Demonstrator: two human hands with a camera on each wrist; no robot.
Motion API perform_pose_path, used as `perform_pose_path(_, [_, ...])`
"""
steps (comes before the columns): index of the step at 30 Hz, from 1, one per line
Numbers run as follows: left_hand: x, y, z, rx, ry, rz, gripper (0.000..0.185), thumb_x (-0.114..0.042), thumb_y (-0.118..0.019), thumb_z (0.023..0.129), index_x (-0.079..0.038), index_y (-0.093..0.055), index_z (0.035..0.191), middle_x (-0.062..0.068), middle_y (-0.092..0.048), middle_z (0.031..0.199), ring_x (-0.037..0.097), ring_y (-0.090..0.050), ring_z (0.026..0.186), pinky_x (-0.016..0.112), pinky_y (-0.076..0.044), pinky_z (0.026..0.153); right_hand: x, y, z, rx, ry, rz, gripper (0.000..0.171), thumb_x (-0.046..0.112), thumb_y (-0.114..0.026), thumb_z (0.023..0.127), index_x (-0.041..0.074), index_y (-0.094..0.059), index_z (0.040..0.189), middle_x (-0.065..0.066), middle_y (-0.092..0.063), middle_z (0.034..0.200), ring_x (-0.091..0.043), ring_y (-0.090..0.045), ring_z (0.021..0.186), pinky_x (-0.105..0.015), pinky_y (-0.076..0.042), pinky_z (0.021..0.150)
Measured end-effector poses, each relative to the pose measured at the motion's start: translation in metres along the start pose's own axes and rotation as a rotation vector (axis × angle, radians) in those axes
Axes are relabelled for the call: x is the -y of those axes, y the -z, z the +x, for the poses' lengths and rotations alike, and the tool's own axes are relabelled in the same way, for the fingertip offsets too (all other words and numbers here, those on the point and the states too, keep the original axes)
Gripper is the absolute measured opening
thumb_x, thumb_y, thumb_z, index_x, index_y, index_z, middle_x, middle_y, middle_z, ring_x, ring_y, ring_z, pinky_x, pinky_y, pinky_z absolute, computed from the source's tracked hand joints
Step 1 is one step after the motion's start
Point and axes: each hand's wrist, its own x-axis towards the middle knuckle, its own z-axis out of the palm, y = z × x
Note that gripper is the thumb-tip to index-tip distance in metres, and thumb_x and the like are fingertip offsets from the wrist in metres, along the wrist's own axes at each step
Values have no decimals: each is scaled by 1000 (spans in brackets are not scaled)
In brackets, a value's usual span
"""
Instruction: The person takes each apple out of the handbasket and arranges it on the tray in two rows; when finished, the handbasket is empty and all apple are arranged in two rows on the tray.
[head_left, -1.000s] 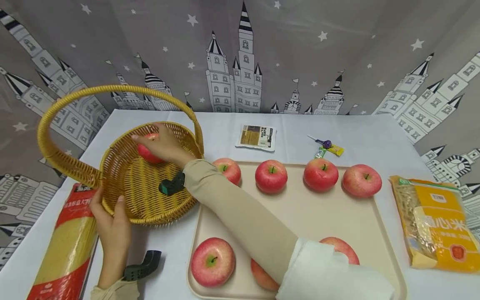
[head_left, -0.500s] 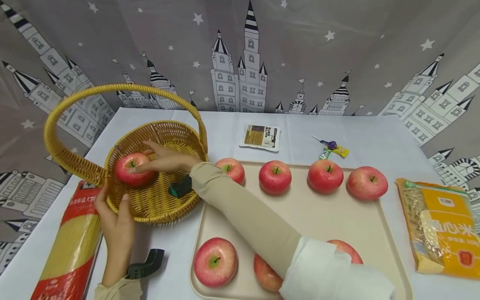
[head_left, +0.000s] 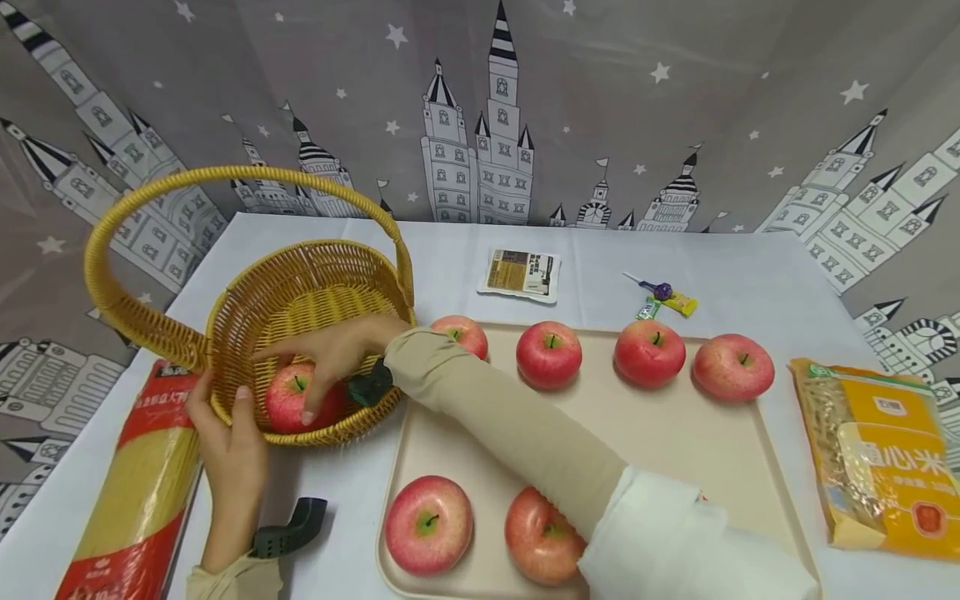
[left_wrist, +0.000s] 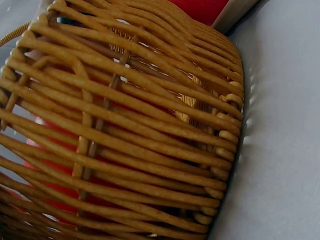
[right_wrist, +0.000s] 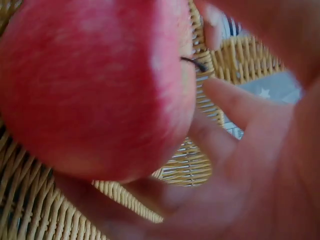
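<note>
A red apple (head_left: 281, 404) lies at the near side of a yellow wicker basket (head_left: 315, 250). My right hand (head_left: 297, 377) reaches into the basket and its fingers curl over the apple's top. In the right wrist view the apple (right_wrist: 95, 85) fills the frame, with fingers (right_wrist: 235, 105) wrapped beside and under it, over the basket weave (right_wrist: 30, 210). My left hand (head_left: 228, 425) grips the basket's near rim, thumb on top. In the left wrist view the basket wall (left_wrist: 150, 125) is close up, and red shows through its gaps.
A beige tray (head_left: 675, 450) to the right holds several more apples. A long red and yellow pasta packet (head_left: 135, 492) lies at the left, and a yellow rice bag (head_left: 885, 450) at the right. A small packet (head_left: 521, 273) and a lollipop (head_left: 660, 292) lie behind the tray.
The apple has moved from the far side of the basket to its near side, and my right hand has followed it. My left hand has stayed on the rim.
</note>
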Motion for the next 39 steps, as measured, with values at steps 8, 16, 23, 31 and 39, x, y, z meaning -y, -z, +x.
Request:
perform_pose_path(8, [0,-1,1,7,11,-7,48,-24,-35,95,-16,-22,140,9,-22,148,18,-17,138,36,-10,114,0,8,-30,-60,27,17,95,25,-78,67,27,-22,143,3,-44,128,-4,-46,112,-13,-40,88])
perform_pose_path(16, [-1,-3,1,3,3,6,48,-24,-35,95,-15,-22,140,10,-22,148,17,-15,139,34,-8,114,4,22,-83,-169,90,35,88,30,-75,69,31,-25,142,4,-45,125,-4,-45,111,-16,-41,89])
perform_pose_path(23, [-1,-3,0,15,20,-5,48,-23,-34,95,-16,-21,141,8,-20,149,15,-12,139,33,-6,115,3,22,-156,-231,184,42,74,26,-70,76,22,-33,140,7,-42,134,-6,-42,115,-21,-44,90])
perform_pose_path(31, [-1,0,1,1,48,7,48,-23,-35,95,-17,-20,140,9,-19,149,13,-13,138,28,-7,114,-31,-8,-267,-445,79,-25,52,22,-70,75,26,-54,124,9,-49,122,-9,-40,114,-32,-46,85])
perform_pose_path(39, [-3,-4,0,-14,32,-7,48,-22,-36,94,-15,-22,140,10,-22,148,12,-17,137,26,-9,113,-82,-89,-384,-731,-202,43,54,16,-70,76,26,-51,125,5,-43,129,-2,-40,114,-28,-50,79])
